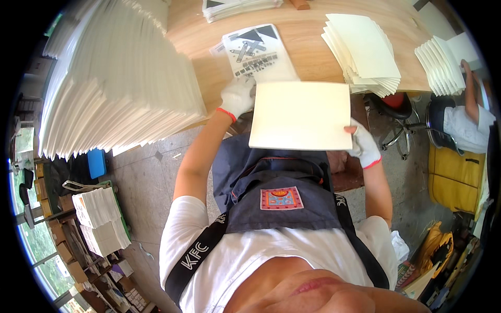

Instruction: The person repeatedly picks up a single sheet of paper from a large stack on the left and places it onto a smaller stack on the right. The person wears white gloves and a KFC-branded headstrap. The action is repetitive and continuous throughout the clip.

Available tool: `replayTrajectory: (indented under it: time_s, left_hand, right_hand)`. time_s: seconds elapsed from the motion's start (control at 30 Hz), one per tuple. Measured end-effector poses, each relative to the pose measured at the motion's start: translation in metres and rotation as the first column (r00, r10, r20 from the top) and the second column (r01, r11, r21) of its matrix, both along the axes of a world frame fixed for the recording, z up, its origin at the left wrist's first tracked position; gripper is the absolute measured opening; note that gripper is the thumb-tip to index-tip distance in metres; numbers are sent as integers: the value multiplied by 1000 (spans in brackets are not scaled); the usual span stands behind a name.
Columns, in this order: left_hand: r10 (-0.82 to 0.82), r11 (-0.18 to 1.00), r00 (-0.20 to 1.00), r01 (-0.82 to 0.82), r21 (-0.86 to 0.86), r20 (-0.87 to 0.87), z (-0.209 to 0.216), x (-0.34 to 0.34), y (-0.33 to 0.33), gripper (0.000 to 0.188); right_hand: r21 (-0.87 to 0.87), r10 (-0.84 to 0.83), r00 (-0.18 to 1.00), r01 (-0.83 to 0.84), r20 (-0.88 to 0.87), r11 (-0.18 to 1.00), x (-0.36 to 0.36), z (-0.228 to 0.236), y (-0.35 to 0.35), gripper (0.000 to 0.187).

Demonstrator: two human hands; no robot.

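Observation:
A cream-coloured rectangular paper pad [301,116] is held level in front of my body, above the apron. My right hand [364,146], in a white glove with a red cuff, grips its right edge, thumb on top and fingers underneath. At the pad's upper left, my gloved left hand [238,98] is closed on the near edge of a clear printed plastic bag [255,52]. Some of the left fingers are hidden by the pad's corner. The bag lies flat on the wooden table [305,49], showing dark triangles and crossed pencils.
A tall stack of white paper [125,88] rises at the left. Fanned cream pads [362,49] lie right of the bag, and more [441,65] sit farther right near another person's arm [471,94]. Printed bags [237,8] are piled at the back. A swivel chair [394,112] stands beyond the table's edge.

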State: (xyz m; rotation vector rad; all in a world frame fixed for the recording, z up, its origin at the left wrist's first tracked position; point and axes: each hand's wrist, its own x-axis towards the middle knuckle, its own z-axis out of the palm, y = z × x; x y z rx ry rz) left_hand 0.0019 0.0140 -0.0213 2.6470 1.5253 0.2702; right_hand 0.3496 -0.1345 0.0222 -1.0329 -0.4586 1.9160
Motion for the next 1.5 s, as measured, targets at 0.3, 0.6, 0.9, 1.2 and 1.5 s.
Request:
replayTrajectory:
  time_s: [0.3, 0.6, 0.9, 1.2, 1.5]
  left_hand:
    - [66, 997, 987, -59, -50, 147, -11, -6, -4, 28]
    - [192, 961, 942, -237, 142, 276, 0, -21, -16, 27]
    - [144, 988, 812, -87, -127, 566, 23, -11, -16, 33]
    - [302, 888, -300, -257, -382, 905, -40, 59, -58, 60]
    - [795, 600, -344, 573, -559, 499, -143, 100, -102, 32]
  right_hand:
    - [-102, -90, 994, 83, -63, 991, 3, -38, -28, 45]
    - [-240, -379, 901, 328, -211, 913, -64, -52, -38, 12]
    - [-149, -422, 859, 395, -291, 907, -109, -45, -35, 6]
    - [91, -327, 936, 339, -130, 936, -137, -11, -45, 13]
    - [-42, -221, 974, 219, -51, 975, -139, -54, -58, 15]
